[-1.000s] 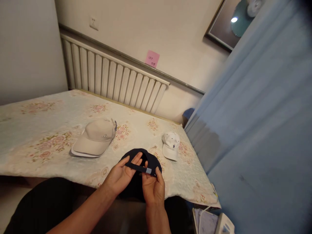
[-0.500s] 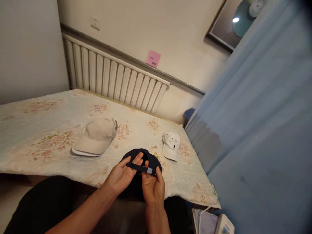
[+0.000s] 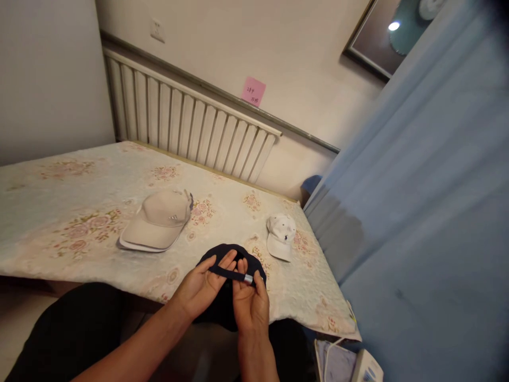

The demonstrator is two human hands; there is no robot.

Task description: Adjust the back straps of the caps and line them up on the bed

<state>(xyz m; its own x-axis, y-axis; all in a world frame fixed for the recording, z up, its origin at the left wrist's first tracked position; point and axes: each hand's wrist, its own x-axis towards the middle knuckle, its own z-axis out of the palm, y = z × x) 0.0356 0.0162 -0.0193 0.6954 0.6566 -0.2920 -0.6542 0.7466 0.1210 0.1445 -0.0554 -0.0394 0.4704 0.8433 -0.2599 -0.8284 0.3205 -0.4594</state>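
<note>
A dark navy cap rests at the near edge of the table, its back opening facing me. My left hand pinches the left part of its thin rear strap. My right hand pinches the strap's right end beside a small silver buckle. Both hands have fingers closed on the strap. A beige cap lies to the left on the table. Farther right on the same surface sits a small white cap.
The table wears a pale floral cloth. A white radiator runs along the back wall under a pink note. A blue curtain hangs at the right. A white device lies low right. My dark-clad knee is below left.
The view has shifted slightly. My right fingers have slid a little along the strap near the buckle; the caps on the table have not moved.
</note>
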